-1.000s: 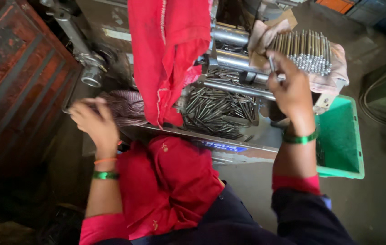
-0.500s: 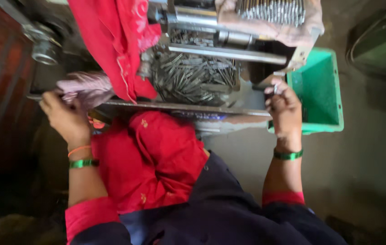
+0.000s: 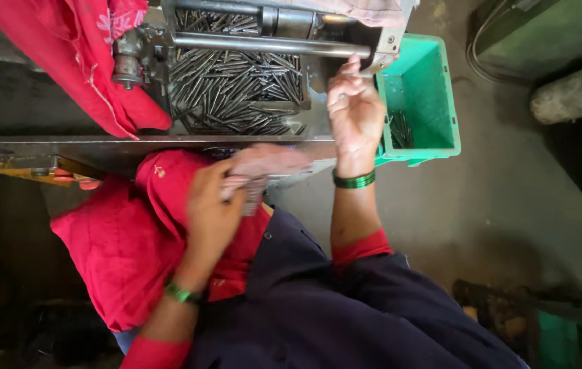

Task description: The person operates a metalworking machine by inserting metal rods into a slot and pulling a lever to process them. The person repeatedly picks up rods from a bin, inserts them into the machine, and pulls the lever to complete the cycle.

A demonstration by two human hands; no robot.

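Head view: a person in a dark blue garment with red cuffs works at a grey metal machine (image 3: 284, 137) on a stained concrete floor (image 3: 510, 205) in a dim workshop.

Left of the machine's tray, a red cloth (image 3: 86, 61) hangs over the machine's edge; below the machine, more red fabric (image 3: 113, 246) covers the person's lap. The left hand (image 3: 212, 212), with a green bangle at the wrist, is closed around a pale, blurred cloth-like bundle (image 3: 267, 167) just below the machine's front edge; what the bundle is cannot be told.

The tray holds a heap of thin metal rods (image 3: 236, 89) lying in all directions beneath a horizontal steel bar (image 3: 270, 44). The right hand (image 3: 354, 113), also wearing a green bangle, is raised at the right end of the machine with its fingers loosely curled near the bar's end; whether it grips anything cannot be told.

Just right of the machine, a green plastic bin (image 3: 441, 89) sits on the floor with a few rods inside. Further right stand a green metal cabinet (image 3: 544, 34) and a pale cylinder (image 3: 575, 92).
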